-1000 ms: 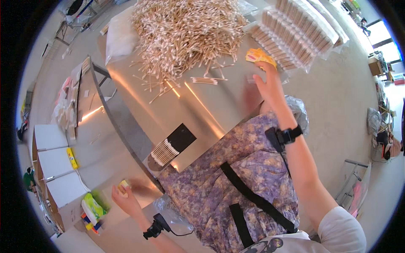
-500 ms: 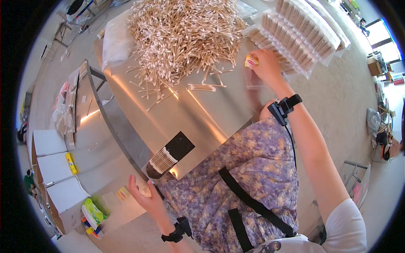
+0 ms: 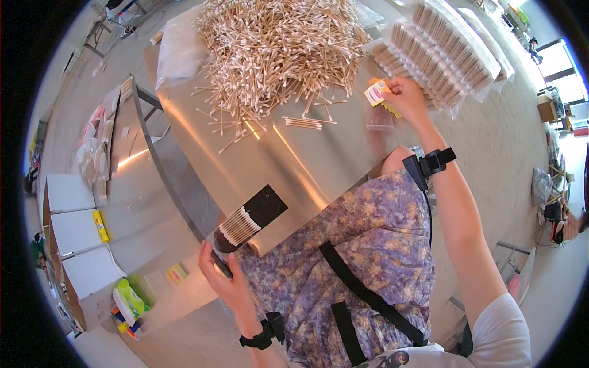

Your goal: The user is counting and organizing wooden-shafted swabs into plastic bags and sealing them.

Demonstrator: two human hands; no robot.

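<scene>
My right hand (image 3: pixel 407 95) is raised over the far right of the shiny metal table (image 3: pixel 319 165) and grips a small yellow and white label card (image 3: pixel 378 94). Just below it lies a small clear packet (image 3: pixel 380 118). My left hand (image 3: pixel 222 277) reaches to the table's near corner, fingers on a black tray (image 3: pixel 250 219) that carries a row of cotton swabs (image 3: pixel 238 226). A big heap of loose wooden cotton swabs (image 3: pixel 279 46) covers the far part of the table, with a small aligned bundle (image 3: pixel 303 123) in front of it.
Stacked clear packs of swabs (image 3: pixel 442 52) lie at the far right. A second metal table (image 3: pixel 126 172) on the left holds papers and a small yellow card (image 3: pixel 177 273). White boxes (image 3: pixel 73 233) and green-yellow packages (image 3: pixel 129 300) sit lower left. My purple flowered apron (image 3: pixel 368 257) fills the foreground.
My left hand rose from the low left table to the black tray at the near corner. My right hand lifted the label card a little off the table.
</scene>
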